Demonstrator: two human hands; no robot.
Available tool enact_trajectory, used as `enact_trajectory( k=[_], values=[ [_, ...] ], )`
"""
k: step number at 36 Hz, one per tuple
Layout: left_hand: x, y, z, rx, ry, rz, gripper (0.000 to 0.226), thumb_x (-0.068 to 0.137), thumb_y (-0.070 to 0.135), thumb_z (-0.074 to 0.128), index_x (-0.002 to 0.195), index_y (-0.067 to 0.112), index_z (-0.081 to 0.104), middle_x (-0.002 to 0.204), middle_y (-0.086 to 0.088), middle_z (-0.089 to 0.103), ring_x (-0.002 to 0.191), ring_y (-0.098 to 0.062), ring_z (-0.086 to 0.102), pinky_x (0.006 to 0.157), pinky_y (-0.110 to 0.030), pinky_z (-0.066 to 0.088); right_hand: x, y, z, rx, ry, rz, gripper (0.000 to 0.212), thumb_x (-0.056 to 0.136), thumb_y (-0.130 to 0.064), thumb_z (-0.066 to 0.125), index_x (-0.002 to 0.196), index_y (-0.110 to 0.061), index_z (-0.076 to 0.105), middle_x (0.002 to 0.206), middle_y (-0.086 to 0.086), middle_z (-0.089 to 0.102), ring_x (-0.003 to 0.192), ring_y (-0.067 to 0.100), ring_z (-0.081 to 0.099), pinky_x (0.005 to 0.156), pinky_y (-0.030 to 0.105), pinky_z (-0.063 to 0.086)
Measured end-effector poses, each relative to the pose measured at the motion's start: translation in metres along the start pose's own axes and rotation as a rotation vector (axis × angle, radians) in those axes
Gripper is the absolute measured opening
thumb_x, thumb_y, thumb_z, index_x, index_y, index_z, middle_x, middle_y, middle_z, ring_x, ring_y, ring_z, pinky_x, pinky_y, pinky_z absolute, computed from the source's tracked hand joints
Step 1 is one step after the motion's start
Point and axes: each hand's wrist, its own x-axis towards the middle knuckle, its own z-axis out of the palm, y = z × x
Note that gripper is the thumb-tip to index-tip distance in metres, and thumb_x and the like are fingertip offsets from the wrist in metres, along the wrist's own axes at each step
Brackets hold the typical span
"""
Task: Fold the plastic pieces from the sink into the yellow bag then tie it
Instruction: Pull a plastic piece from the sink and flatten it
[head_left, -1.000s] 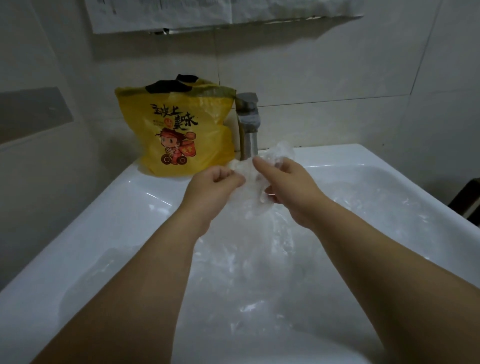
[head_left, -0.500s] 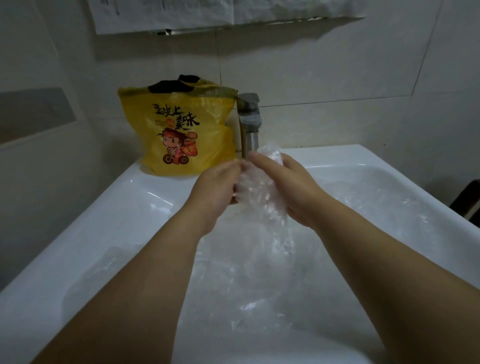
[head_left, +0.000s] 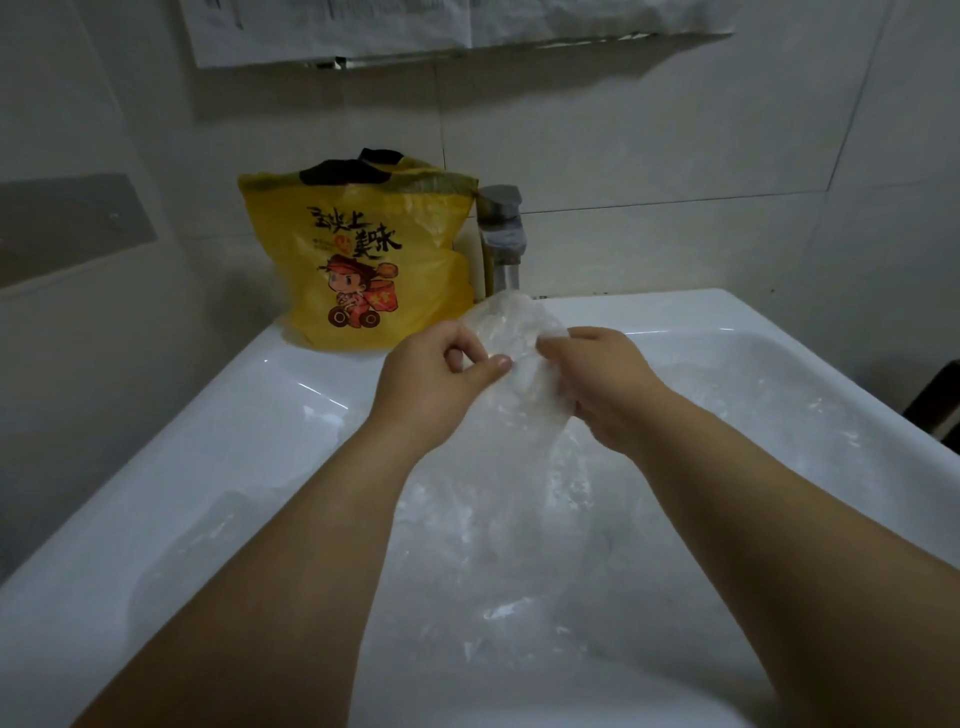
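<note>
A clear crumpled plastic piece is held up over the white sink. My left hand pinches its left side between thumb and fingers, and my right hand grips its right side. The plastic hangs down between my hands into the basin, where more clear plastic lies. The yellow bag with a cartoon print stands upright on the sink's back left corner, its top open with something black showing inside.
A metal tap stands right of the yellow bag, just behind my hands. Tiled walls enclose the sink at the left and back. Papers hang on the wall above. A dark object shows at the right edge.
The top of the plastic piece has been gathered into a taller bunch between my hands. My left thumb has come forward onto it, and both hands have shifted slightly around it.
</note>
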Motion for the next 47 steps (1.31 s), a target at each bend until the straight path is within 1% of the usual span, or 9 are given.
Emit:
enact_trajectory(
  k=[10,15,19,24,30,34,37,44,47],
  values=[
    [0.002,0.007,-0.007,0.159,0.408,0.206,0.024,0.083,0.019,0.073,0.1,0.024,0.057,0.117,-0.001,0.045,0.113,-0.024,0.046,0.089,-0.021,0.036,-0.003,-0.01,-0.005,0.488,-0.169,0.035,0.032,0.099,-0.023,0.05,0.118,0.001,0.058,0.078,0.006,0.069,0.068,0.016,0.067,0.066,0.03,0.052],
    [-0.012,0.023,-0.002,-0.022,-0.135,0.233,0.024,0.08,0.036,0.076,0.096,0.042,0.059,0.102,0.015,0.064,0.095,0.0,0.06,0.084,-0.025,0.053,-0.006,-0.013,-0.003,0.479,-0.17,0.025,0.043,0.101,-0.033,0.042,0.126,0.001,0.053,0.111,0.02,0.068,0.098,0.031,0.069,0.08,0.04,0.057],
    [-0.012,0.014,0.002,0.044,-0.153,0.226,0.03,0.085,0.026,0.071,0.114,0.03,0.062,0.103,0.008,0.068,0.092,-0.006,0.064,0.082,-0.03,0.055,-0.012,-0.018,0.0,0.539,-0.19,-0.024,0.04,0.102,-0.028,0.041,0.126,0.002,0.052,0.105,0.02,0.069,0.089,0.028,0.071,0.07,0.034,0.059],
    [-0.001,0.008,-0.003,0.011,0.068,0.169,0.014,0.097,0.024,0.054,0.084,0.028,0.053,0.06,0.012,0.05,0.05,0.002,0.045,0.048,-0.016,0.033,-0.013,-0.017,-0.002,0.38,0.017,-0.108,0.042,0.096,-0.026,0.056,0.136,-0.02,0.044,0.097,0.008,0.062,0.076,0.018,0.062,0.063,0.027,0.055],
    [-0.002,0.013,-0.001,-0.135,0.019,0.072,0.022,0.102,0.02,0.045,0.089,0.025,0.062,0.078,0.005,0.063,0.067,0.001,0.054,0.063,-0.02,0.044,-0.015,-0.009,0.001,0.002,-0.237,-0.209,0.101,0.066,-0.054,0.073,0.15,-0.032,0.021,0.134,-0.002,0.048,0.119,0.018,0.053,0.093,0.032,0.045],
    [0.002,0.02,-0.006,-0.452,0.015,-0.139,0.024,0.1,0.015,0.048,0.114,0.02,0.066,0.106,-0.005,0.071,0.101,-0.019,0.068,0.087,-0.037,0.056,-0.017,-0.005,0.002,-0.144,-0.312,-0.208,0.062,0.076,-0.034,0.077,0.132,-0.021,0.054,0.108,0.002,0.07,0.099,0.018,0.067,0.095,0.042,0.051],
    [0.006,0.022,-0.011,-0.614,0.052,-0.199,0.021,0.098,0.012,0.049,0.101,0.019,0.068,0.091,-0.002,0.072,0.086,-0.016,0.07,0.074,-0.033,0.058,-0.017,-0.008,-0.002,-0.134,-0.297,-0.21,0.026,0.078,-0.023,0.077,0.101,-0.011,0.07,0.098,0.017,0.071,0.093,0.034,0.069,0.088,0.051,0.054],
    [0.015,0.016,-0.027,-0.769,0.203,-0.328,0.021,0.089,0.024,0.06,0.071,0.018,0.067,0.066,0.003,0.065,0.066,-0.016,0.062,0.066,-0.027,0.051,-0.017,-0.01,-0.011,-0.744,-0.209,-0.136,0.044,0.078,-0.061,0.064,0.07,-0.017,0.062,0.074,0.0,0.064,0.074,0.017,0.061,0.066,0.028,0.047],
    [0.016,0.009,-0.029,-0.642,0.215,-0.324,0.013,0.079,0.027,0.066,0.07,0.019,0.065,0.07,0.001,0.062,0.067,-0.019,0.06,0.063,-0.025,0.047,-0.011,-0.003,-0.016,-0.861,-0.131,-0.191,0.058,0.08,-0.065,0.059,0.105,-0.013,0.065,0.105,0.002,0.065,0.099,0.023,0.06,0.084,0.035,0.049]
  ],
)
